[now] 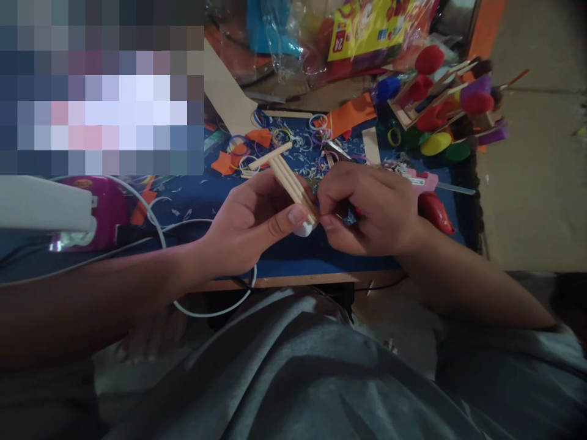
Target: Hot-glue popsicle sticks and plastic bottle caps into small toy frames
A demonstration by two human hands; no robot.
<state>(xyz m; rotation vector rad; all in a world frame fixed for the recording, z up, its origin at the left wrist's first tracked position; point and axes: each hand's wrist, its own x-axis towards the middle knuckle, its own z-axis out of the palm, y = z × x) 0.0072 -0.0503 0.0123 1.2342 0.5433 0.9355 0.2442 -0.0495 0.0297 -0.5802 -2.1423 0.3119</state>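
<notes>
My left hand (257, 223) is closed around a small craft-stick model (293, 183), several pale sticks side by side with one stick across the far end. The thumb presses on the near end, where a white round piece (302, 230) shows underneath. My right hand (367, 205) meets the model's near right corner, thumb and forefinger pinched together there. Whatever lies between those fingertips is too small or hidden to make out. Past the hands, coloured rubber bands (318, 122) and orange paper scraps (261, 137) lie on the blue tabletop (183, 205).
A pink glue gun (426, 182) lies right of my right hand, near a red object (435, 212). Stick models with coloured caps (440, 110) stand at the back right. A white cable (158, 226) loops beneath my left forearm. Plastic packaging (362, 36) lies at the back.
</notes>
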